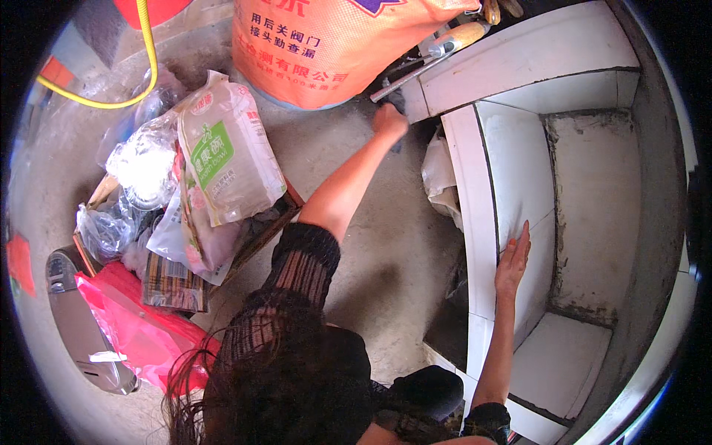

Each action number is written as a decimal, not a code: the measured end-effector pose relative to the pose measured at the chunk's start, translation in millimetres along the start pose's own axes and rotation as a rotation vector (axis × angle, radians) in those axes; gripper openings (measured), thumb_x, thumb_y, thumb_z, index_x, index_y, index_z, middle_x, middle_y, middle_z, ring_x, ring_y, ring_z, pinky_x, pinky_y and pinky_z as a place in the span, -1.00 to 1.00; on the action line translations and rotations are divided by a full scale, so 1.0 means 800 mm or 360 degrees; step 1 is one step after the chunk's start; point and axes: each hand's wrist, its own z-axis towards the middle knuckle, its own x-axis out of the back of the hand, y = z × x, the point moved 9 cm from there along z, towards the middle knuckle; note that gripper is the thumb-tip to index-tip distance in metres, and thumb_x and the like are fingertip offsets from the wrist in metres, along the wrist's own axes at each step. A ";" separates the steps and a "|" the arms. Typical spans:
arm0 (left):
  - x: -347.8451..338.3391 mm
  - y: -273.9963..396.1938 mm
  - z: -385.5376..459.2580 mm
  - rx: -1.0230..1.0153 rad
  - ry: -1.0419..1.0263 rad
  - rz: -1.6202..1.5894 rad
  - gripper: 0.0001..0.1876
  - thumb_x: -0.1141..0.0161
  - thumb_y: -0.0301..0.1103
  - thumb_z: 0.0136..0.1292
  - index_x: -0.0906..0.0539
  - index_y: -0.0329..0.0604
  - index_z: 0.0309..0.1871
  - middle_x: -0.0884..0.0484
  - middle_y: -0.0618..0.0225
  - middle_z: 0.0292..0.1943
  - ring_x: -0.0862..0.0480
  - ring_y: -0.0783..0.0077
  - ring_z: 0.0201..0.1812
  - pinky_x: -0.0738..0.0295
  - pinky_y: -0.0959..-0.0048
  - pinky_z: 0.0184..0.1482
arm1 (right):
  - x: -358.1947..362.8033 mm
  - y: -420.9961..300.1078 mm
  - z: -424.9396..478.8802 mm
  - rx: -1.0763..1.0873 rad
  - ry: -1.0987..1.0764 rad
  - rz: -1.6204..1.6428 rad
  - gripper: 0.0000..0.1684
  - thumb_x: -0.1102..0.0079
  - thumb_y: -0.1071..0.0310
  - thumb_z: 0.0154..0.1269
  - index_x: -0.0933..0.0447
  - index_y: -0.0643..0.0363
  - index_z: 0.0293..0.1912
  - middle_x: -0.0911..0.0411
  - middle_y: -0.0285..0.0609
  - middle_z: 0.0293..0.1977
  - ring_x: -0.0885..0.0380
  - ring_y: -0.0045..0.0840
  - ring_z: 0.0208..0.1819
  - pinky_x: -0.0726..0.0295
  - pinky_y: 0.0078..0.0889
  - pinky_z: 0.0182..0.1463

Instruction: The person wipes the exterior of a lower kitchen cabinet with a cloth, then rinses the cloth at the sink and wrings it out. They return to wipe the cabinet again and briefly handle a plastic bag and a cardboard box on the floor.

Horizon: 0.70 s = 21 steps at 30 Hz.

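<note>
My left hand (391, 122) is closed in a fist at the near corner of a white-tiled ledge (528, 55). Dark grey cloth-like material (396, 95) shows above and below the fist. Just past it, a metal rod (409, 79) and a wooden-handled tool (464, 38) lie along the ledge. My right hand (513, 261) rests flat against the white tiled inner wall (514, 167) of a recess, fingers extended and holding nothing. Below the hand, the tiled rim (473, 194) runs down past the right forearm.
An orange woven cover (300, 55) bearing writing stands ahead. A yellow hose (149, 50) loops at upper left. To the left are a pack of bowls (231, 161), clear plastic bags (144, 167), a red plastic bag (139, 328) and a grey-brown device (78, 317). Concrete floor (384, 233) lies between.
</note>
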 end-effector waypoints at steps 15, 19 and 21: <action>0.030 -0.053 -0.013 0.0152 0.0110 0.0083 -0.69 -0.13 -0.36 0.04 -0.62 -0.29 -0.14 -0.63 -0.12 -0.06 -0.61 -0.08 0.03 -0.50 0.09 0.08 | -0.006 -0.031 0.003 0.0342 0.0006 0.0137 -0.42 0.35 0.10 0.52 -0.09 0.13 0.41 -0.16 0.03 0.36 -0.09 -0.10 0.41 0.00 -0.05 0.44; 0.023 -0.101 0.045 0.0179 0.0015 -0.0021 -0.67 -0.07 -0.35 0.08 -0.61 -0.29 -0.10 -0.63 -0.13 -0.07 -0.61 -0.11 0.02 -0.50 0.11 0.09 | -0.010 -0.032 0.012 0.0307 -0.0027 0.0124 -0.43 0.35 0.15 0.52 -0.09 0.12 0.41 -0.15 0.03 0.37 -0.07 -0.09 0.42 0.01 -0.05 0.45; 0.003 -0.063 -0.001 0.0074 0.0047 0.0180 -0.72 -0.10 -0.37 0.06 -0.63 -0.31 -0.17 -0.65 -0.10 -0.11 -0.63 -0.09 0.01 -0.51 0.10 0.06 | -0.011 -0.020 0.008 0.0246 -0.0010 0.0020 -0.43 0.35 0.16 0.52 -0.09 0.12 0.41 -0.15 0.03 0.38 -0.05 -0.08 0.43 0.02 -0.05 0.45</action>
